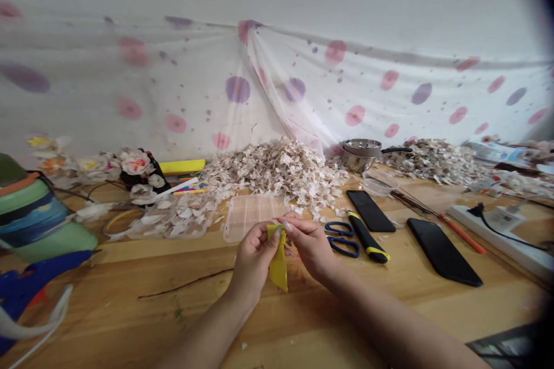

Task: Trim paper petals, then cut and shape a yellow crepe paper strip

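My left hand (253,256) and my right hand (309,242) meet above the wooden table (130,323), both pinching the top of a strip of yellow material (278,262) that hangs down between them. The fingers of both hands are closed on it. Just behind the hands lies a clear plastic compartment box (253,213). Blue-handled scissors (344,237) rest right of my right hand, beside a black and yellow utility knife (367,237).
A big heap of pale petal scraps (277,173) fills the back middle, another heap (437,161) at back right. Two black phones (370,210) (444,251), metal bowls (359,153), a power strip (502,225), artificial flowers (134,164), a thin wire (186,285) and a green-blue container (38,219) surround them.
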{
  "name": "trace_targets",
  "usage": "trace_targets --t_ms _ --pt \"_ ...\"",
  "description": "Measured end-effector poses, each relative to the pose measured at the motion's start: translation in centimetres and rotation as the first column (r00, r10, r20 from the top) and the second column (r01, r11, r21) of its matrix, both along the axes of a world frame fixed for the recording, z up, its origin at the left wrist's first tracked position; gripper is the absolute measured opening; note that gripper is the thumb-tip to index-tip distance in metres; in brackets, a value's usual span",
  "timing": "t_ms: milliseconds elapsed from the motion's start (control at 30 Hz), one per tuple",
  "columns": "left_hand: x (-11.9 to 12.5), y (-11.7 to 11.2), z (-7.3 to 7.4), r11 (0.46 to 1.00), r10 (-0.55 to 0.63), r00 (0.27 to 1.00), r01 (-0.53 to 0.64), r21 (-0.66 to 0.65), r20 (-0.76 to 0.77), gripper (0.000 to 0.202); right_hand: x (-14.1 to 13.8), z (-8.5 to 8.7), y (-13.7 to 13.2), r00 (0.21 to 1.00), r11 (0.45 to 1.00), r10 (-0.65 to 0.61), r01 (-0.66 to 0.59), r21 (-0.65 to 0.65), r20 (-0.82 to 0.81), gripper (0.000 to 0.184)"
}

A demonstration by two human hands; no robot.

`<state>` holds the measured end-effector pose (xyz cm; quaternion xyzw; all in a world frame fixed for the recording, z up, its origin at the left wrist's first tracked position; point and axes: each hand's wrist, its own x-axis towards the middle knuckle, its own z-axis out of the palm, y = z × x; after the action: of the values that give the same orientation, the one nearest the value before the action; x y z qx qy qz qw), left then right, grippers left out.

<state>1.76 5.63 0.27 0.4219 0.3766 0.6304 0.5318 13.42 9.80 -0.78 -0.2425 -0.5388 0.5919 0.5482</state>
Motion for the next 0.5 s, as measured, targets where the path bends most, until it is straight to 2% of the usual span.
trace_targets --t_ms 367,500 --pt "-0.07 -0.1 0.12 0.995 -0.04 0.997 0.046 -0.088 0.068 0.024 0.18 -0.16 0.34 1.0 1.0 -0.021 0.021 0.008 0.011 0.017" --pt "-0.09 -0.03 0.02 0.992 -0.078 0.991 0.088 -0.093 0.104 0.022 0.3 -0.59 0.69 0.998 0.998 0.049 -0.051 -0.044 -0.041 0.02"
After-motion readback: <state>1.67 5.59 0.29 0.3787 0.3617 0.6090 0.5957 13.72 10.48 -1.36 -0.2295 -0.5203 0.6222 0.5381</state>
